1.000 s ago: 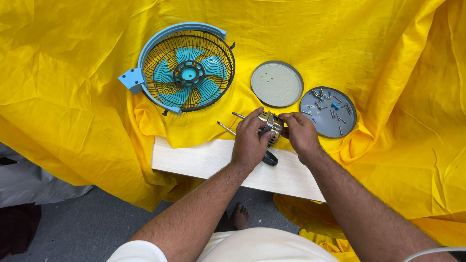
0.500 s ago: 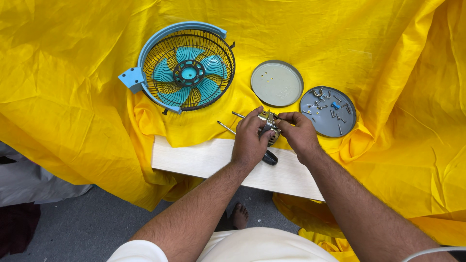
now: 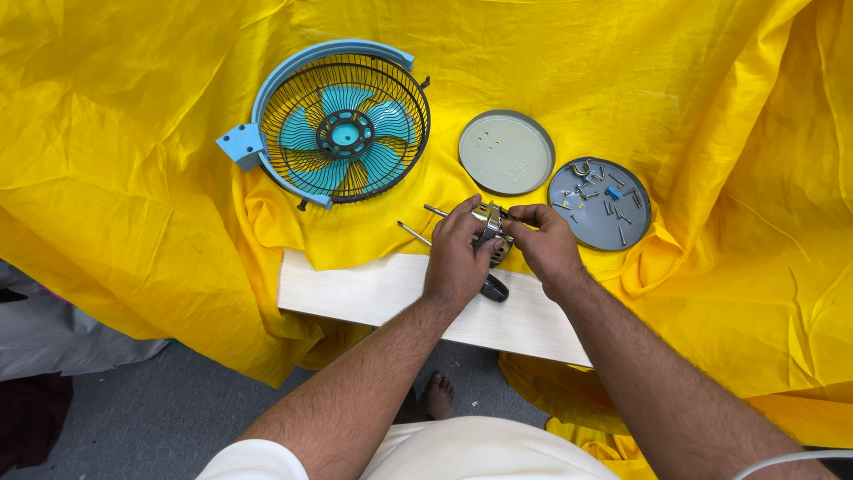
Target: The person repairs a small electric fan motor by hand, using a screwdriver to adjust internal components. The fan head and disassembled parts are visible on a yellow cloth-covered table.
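Metal glints between the two hands: a small fan motor (image 3: 491, 229), steel-cased with a hint of copper winding, is held up just over the near edge of the desk (image 3: 373, 293). Compared with a second ago very little has shifted; the left hand (image 3: 459, 258) has stayed wrapped round the motor's left side, while the right hand (image 3: 544, 244) has crept slightly closer, its fingertips now pinched at the motor's right end. That reads as fine work on the motor itself going on in place, not a move to another part. Both hands are closed on the motor, the left in a fuller grasp, the right with only thumb and forefingers; what exactly the right fingertips pinch is too small to tell.

Under the left hand lie two screwdrivers, one thin shaft (image 3: 414, 234) poking out to the left, another with a dark handle (image 3: 494, 287) showing below the palm. Just right of the right hand sits a grey round cover (image 3: 595, 227) used as a dish for loose screws and small bits. Beyond the hands, a second grey round plate (image 3: 506, 152) lies flat, and further left the blue fan head (image 3: 338, 124) with its black wire guard rests on the yellow cloth (image 3: 133, 178).
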